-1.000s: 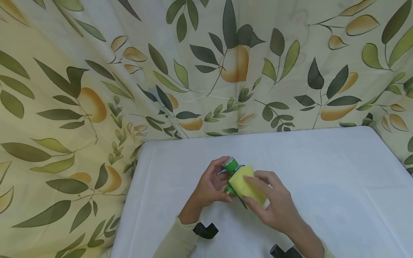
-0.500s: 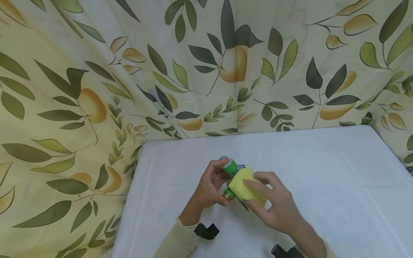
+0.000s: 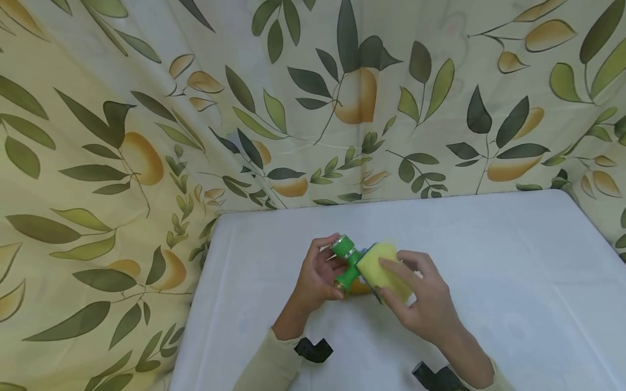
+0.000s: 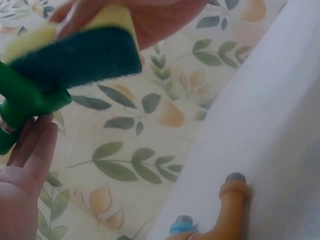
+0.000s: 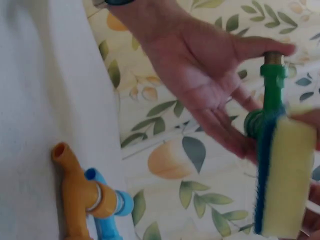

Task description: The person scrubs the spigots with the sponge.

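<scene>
Between thumb and fingers, my left hand holds a green plastic tap, its thumb at the brass-coloured threaded end in the right wrist view. My right hand pinches a sponge by its yellow side. The sponge's dark blue-green scouring side faces the tap and lies against its body. Part of the tap is hidden behind the sponge. Below the hands, an orange tap and a blue tap lie side by side on the white table; in the head view the orange one shows only partly.
The white-covered table ends at a rear edge, with a leaf-and-fruit patterned curtain hanging behind it and to the left. Black wrist-camera mounts sit at both wrists.
The green tap has turned in my left hand, so more of its body shows. Sponge and right hand have shifted slightly up and right, and the orange tap beneath has come into view.
</scene>
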A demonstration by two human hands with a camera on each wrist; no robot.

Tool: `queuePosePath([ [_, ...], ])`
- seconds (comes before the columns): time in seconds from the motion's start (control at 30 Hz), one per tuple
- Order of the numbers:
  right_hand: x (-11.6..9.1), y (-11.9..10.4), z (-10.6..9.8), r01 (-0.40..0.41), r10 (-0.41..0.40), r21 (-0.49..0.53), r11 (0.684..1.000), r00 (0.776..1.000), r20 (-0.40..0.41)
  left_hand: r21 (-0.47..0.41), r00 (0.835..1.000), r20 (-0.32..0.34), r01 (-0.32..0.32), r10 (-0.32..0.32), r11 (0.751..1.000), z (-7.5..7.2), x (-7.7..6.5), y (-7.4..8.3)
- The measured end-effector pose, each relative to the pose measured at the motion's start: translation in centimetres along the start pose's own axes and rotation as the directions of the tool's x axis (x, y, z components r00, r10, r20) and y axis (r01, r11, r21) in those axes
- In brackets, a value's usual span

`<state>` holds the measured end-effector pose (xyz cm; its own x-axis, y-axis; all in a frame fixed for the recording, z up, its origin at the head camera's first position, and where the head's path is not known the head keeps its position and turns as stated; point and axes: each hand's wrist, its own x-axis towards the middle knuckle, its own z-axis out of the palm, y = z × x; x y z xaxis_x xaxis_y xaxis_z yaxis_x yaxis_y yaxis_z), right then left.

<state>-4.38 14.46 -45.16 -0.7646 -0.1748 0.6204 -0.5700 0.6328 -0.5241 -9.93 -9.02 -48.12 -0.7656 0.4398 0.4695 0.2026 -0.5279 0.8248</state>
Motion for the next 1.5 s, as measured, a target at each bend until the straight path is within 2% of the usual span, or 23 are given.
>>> queuePosePath([
  [0.07,0.0,0.1,0.1,-0.006,0.006,0.009,1.000,1.000,-0.007,-0.034,0.999,-0.027,0.030,-0.031,0.999,0.1,0.0,0.0],
  [0.27,-0.1,0.1,0.9,0.041,-0.040,0.007,0.999,0.989,-0.141,-0.179,0.985,-0.084,0.133,-0.150,0.975,0.9,-0.1,-0.1],
  [0.33,-0.1,0.1,1.2,0.049,-0.049,-0.008,0.999,0.984,-0.172,-0.236,0.980,-0.098,0.149,-0.176,0.960,1.2,-0.1,-0.3],
  [0.47,-0.2,0.1,1.7,0.029,-0.033,-0.018,0.999,0.972,-0.233,-0.293,0.968,-0.145,0.158,-0.207,0.943,1.8,0.2,-0.8],
  [0.57,-0.3,0.1,1.8,0.015,-0.018,-0.013,1.000,0.972,-0.233,-0.314,0.956,-0.183,0.165,-0.230,0.935,2.2,0.6,-1.0],
  [0.63,-0.2,0.2,1.6,-0.042,0.039,-0.009,0.999,0.972,-0.232,-0.336,0.950,-0.197,0.168,-0.244,0.927,2.3,0.8,-0.9],
  [0.77,-0.2,-0.5,1.1,-0.216,0.227,0.073,0.974,0.952,-0.207,-0.365,0.942,-0.216,0.165,-0.256,0.916,2.9,1.2,-1.0],
  [0.83,-0.4,-1.1,1.1,-0.232,0.253,0.136,0.963,0.954,-0.163,-0.348,0.941,-0.230,0.159,-0.249,0.924,3.1,1.3,-1.1],
  [0.93,-0.7,-1.9,1.4,-0.202,0.222,0.195,0.960,0.972,-0.083,-0.320,0.938,-0.261,0.139,-0.228,0.937,3.4,1.4,-1.1],
  [1.03,-0.9,-2.3,1.9,-0.139,0.156,0.222,0.965,0.986,-0.058,-0.296,0.931,-0.298,0.117,-0.208,0.948,3.6,1.3,-1.1],
  [1.17,-0.9,-2.2,2.4,-0.058,0.086,0.242,0.969,0.991,-0.107,-0.285,0.928,-0.325,0.090,-0.184,0.954,3.6,1.2,-1.1],
  [1.3,-0.9,-1.8,2.7,-0.036,0.070,0.213,0.976,0.985,-0.156,-0.279,0.936,-0.310,0.077,-0.165,0.957,3.7,1.2,-1.0],
  [1.5,-0.8,-1.4,3.0,0.048,-0.006,0.200,0.979,0.978,-0.207,-0.281,0.946,-0.295,0.047,-0.133,0.959,3.9,1.1,-0.8],
])
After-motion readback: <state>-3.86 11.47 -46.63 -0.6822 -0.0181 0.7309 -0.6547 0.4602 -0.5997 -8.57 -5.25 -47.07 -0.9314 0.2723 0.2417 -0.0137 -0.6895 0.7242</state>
